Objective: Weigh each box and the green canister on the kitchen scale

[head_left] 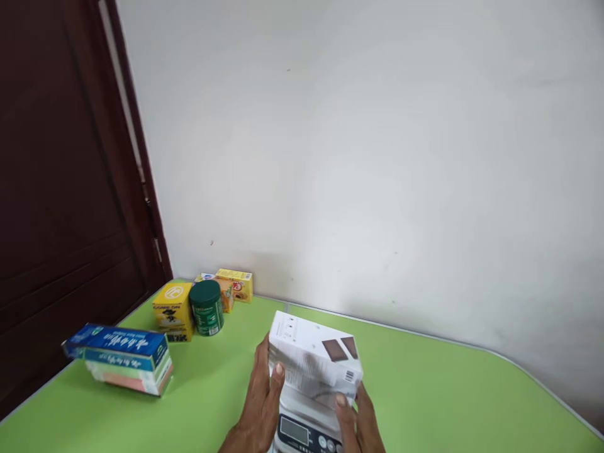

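Note:
A white box (pixel 315 358) with printed text, a barcode and brown pictures on its faces is held between my two hands. My left hand (pixel 259 402) grips its left end, thumb toward the front. On the right end, my right hand (pixel 359 420) has its thumb on the near face and the fingers behind. Directly below the box is a white kitchen scale (pixel 306 412) with a dark front panel and a grey display. The box hides much of the scale's top, so I cannot tell whether they touch.
Blue and green cartons (pixel 125 355) lie at the left of the green table (pixel 443 396). Farther back stand a yellow box (pixel 173 309), a green lidded canister (pixel 206 308) and small yellow cartons (pixel 238 286). A white wall (pixel 377 157) borders the table's back; a dark door (pixel 61 189) is left.

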